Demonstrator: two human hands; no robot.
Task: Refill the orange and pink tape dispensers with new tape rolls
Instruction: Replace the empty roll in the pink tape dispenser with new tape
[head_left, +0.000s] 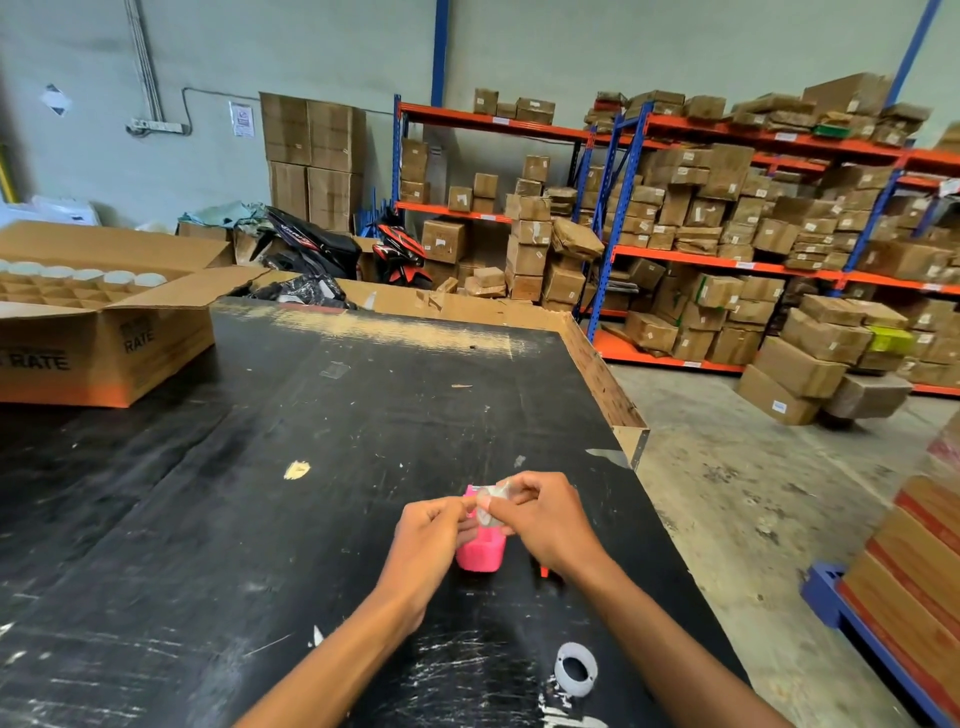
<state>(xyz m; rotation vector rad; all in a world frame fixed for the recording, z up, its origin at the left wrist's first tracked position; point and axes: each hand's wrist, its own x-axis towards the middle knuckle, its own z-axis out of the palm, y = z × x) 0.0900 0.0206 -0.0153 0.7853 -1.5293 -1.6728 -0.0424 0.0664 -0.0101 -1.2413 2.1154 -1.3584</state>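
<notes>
Across the foreground lies a scuffed black bench (311, 467). On its far left corner sits an open cardboard box (104, 338) with white-topped items in divider cells. Near the front edge, the left hand (423, 540) and right hand (545, 514) meet over the pink tape dispenser (480, 553), which stands on the bench. Fingers (506, 493) of both hands are closed, pinching a clear tape roll (491, 506) at the dispenser's top. A white ring-shaped core (575, 669) lies nearer the viewer.
</notes>
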